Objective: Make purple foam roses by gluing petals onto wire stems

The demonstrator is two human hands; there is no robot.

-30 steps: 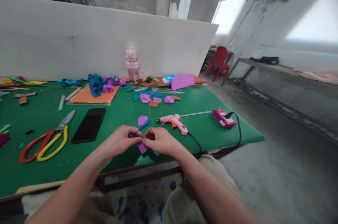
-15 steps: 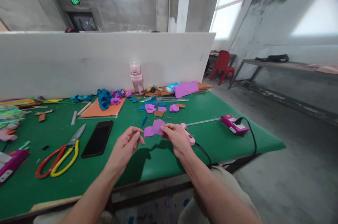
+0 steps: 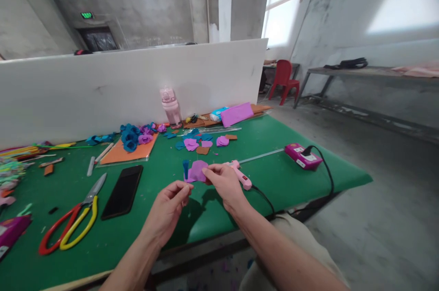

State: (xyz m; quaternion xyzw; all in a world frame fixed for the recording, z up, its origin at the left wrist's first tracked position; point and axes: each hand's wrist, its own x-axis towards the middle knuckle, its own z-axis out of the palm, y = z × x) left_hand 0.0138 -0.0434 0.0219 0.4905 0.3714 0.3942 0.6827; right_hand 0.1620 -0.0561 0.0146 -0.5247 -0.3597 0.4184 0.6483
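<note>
The blue roll [image 3: 185, 169] has swung upright above the left hand [image 3: 170, 204], fingertips pinched, apparently holding it; just right, the right hand's [image 3: 227, 187] grip pinches a purple petal [image 3: 198, 170], inside the tabletop's [image 3: 274, 197] near edge.

Phone [image 3: 122, 192] flat on green surface [image 3: 267, 135]. Pink bottle [image 3: 170, 107] stands by white board [image 3: 212, 71]. Red chair [image 3: 284, 76] near second surface [image 3: 380, 71] bearing black bundle [image 3: 353, 63], pink cloth [image 3: 418, 71]. Green sign [image 3: 87, 15] above dark door [image 3: 99, 39].
</note>
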